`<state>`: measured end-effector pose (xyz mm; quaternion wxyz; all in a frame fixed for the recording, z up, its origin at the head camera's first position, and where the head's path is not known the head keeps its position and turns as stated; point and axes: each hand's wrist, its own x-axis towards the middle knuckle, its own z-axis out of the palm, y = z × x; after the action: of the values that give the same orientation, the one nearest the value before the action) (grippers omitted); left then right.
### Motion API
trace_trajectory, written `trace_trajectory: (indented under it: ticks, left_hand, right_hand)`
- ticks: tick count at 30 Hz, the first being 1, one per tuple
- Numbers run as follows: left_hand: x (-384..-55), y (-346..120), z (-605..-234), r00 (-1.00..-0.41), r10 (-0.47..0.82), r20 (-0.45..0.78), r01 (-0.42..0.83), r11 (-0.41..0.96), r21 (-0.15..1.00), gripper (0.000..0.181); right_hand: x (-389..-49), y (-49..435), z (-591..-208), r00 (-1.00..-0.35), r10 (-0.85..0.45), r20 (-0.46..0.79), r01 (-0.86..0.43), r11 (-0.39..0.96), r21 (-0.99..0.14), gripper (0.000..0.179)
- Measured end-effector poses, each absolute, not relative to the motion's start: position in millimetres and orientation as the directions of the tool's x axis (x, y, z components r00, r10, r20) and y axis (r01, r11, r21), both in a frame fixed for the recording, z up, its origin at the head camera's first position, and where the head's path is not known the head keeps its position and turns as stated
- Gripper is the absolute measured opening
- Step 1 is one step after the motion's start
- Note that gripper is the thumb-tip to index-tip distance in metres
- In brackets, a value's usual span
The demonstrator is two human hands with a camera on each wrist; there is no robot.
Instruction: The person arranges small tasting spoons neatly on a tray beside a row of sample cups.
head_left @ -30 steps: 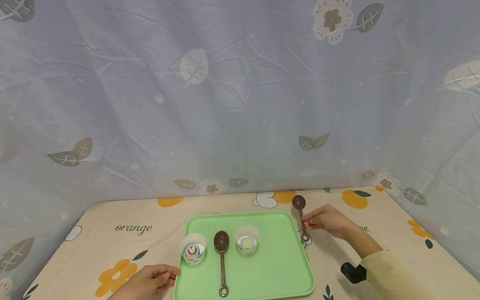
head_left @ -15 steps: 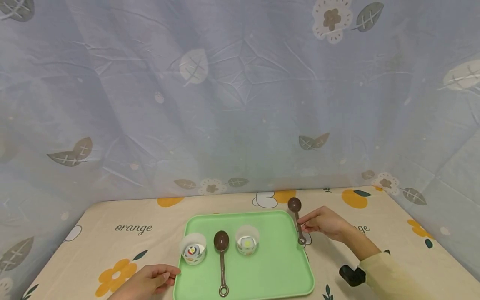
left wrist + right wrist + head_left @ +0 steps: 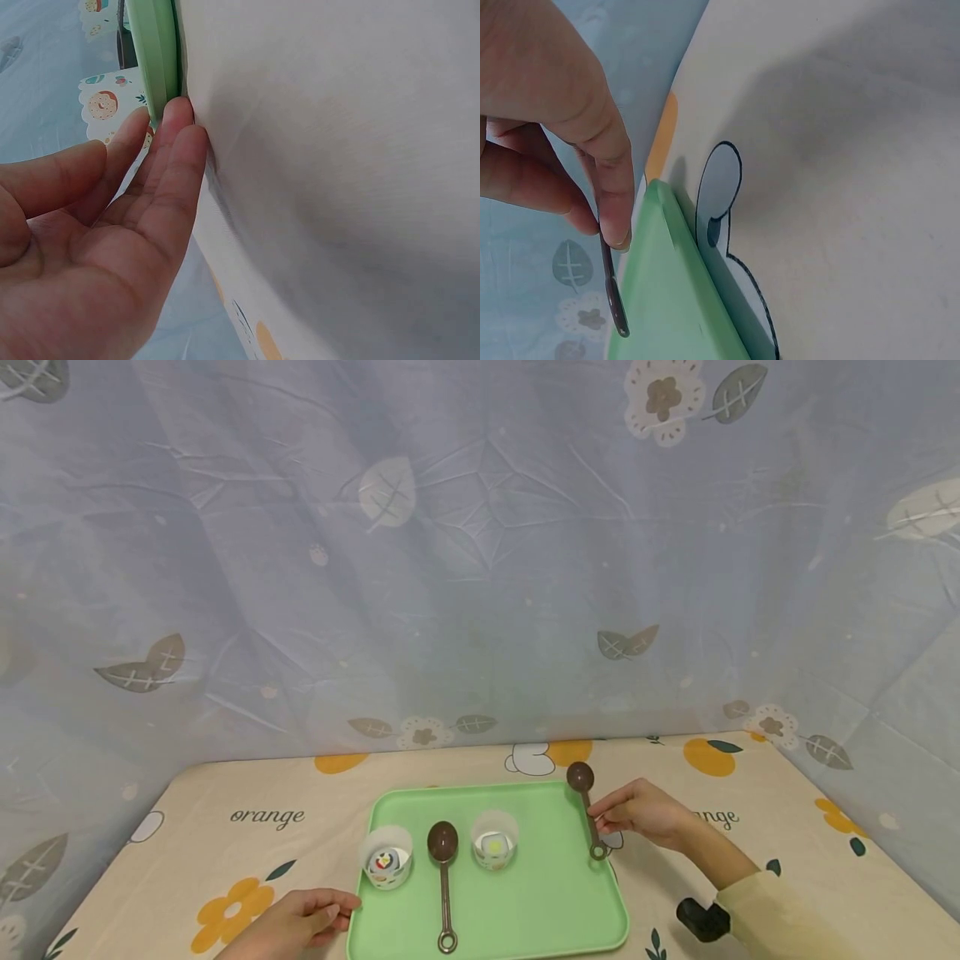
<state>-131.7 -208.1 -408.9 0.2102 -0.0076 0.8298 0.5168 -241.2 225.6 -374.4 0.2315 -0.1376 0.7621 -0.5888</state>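
My right hand [image 3: 651,814] pinches the handle of a brown spoon [image 3: 581,777] over the tray's right edge, bowl pointing away from me. In the right wrist view only part of the spoon handle [image 3: 615,304] shows below the fingertips. Extended fingers of my left hand [image 3: 300,920] touch the left rim of the green tray [image 3: 547,910]; the left wrist view shows them against the tray's outer side [image 3: 159,52]. A second brown spoon [image 3: 443,842] lies on the tray between two white paper cups, the left cup [image 3: 387,858] and the right cup [image 3: 495,842].
Small printed pieces, too small to identify, sit inside both cups. A patterned cream cloth [image 3: 270,852] covers the table. Blue-grey curtain [image 3: 480,610] hangs behind and along the sides. A black object [image 3: 702,920] is at the right sleeve [image 3: 780,918].
My right hand has carried the spoon left and slightly towards me, from beside the tray to over its right edge. The left hand, tray, cups and other spoon stay put.
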Motion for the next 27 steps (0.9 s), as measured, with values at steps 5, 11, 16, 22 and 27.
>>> trace_trajectory:
  ticks: [5, 11, 16, 22, 27]
  left_hand:
    - [-131.6, -208.9, -408.5, -0.909, 0.22, -0.353, -0.22, 0.464, 0.858, 0.024]
    - [-132.6, -209.4, -408.5, -0.911, 0.237, -0.336, -0.197, 0.467, 0.862, 0.024]
    - [-132.3, -208.3, -408.8, -0.912, 0.214, -0.349, -0.216, 0.472, 0.855, 0.024]
    - [-132.7, -207.8, -410.0, -0.913, 0.192, -0.36, -0.236, 0.471, 0.85, 0.024]
    - [-132.4, -207.5, -409.7, -0.914, 0.192, -0.358, -0.235, 0.47, 0.851, 0.024]
  right_hand:
    - [-237.2, 222.1, -374.7, -0.848, -0.494, -0.193, 0.065, 0.265, -0.962, 0.026]
    - [-233.3, 217.8, -376.9, -0.848, -0.491, -0.2, 0.07, 0.27, -0.96, 0.025]
    - [-230.6, 215.6, -379.5, -0.842, -0.499, -0.205, 0.08, 0.261, -0.962, 0.024]
    - [-226.9, 213.2, -381.5, -0.836, -0.509, -0.207, 0.08, 0.26, -0.962, 0.024]
    - [-223.1, 211.0, -382.9, -0.829, -0.521, -0.202, 0.077, 0.251, -0.965, 0.024]
